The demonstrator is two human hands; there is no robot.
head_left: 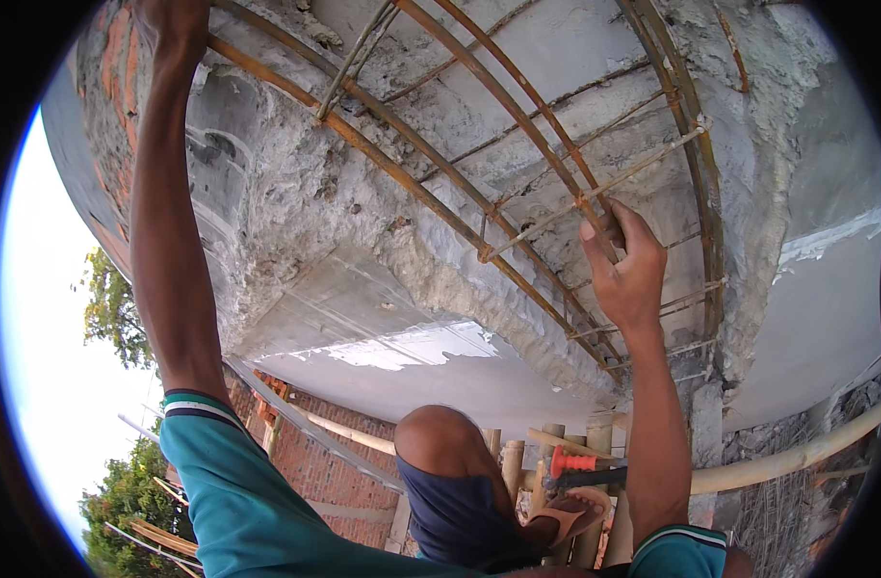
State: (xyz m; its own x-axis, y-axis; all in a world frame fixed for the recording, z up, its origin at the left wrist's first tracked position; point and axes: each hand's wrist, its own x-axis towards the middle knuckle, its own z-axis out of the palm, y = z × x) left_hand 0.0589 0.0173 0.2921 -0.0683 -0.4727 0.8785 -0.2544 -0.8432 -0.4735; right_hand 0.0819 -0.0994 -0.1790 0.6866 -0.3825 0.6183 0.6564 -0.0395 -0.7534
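The bar (560,170) is rusty and long, and it stands in front of the broken concrete (315,212), above the knee (439,438) of the person. Its long axis runs slanting, from the upper edge of the view down to the right, with a light bend. The lower end points to the right hand (625,265), which is closed around it, the thumb on the left side and the fingers on the other; beyond the hand I cannot see it well. A thin rod (643,165) crosses the bar just above this grip. A second, thinner bar runs close beside it. The left hand (174,21) is partly cut by the upper edge, near other rusty bars (392,168); whether it grasps something, I cannot tell. Below lie a sandal (590,512) and an orange grip (570,462), close to bamboo poles (797,462).
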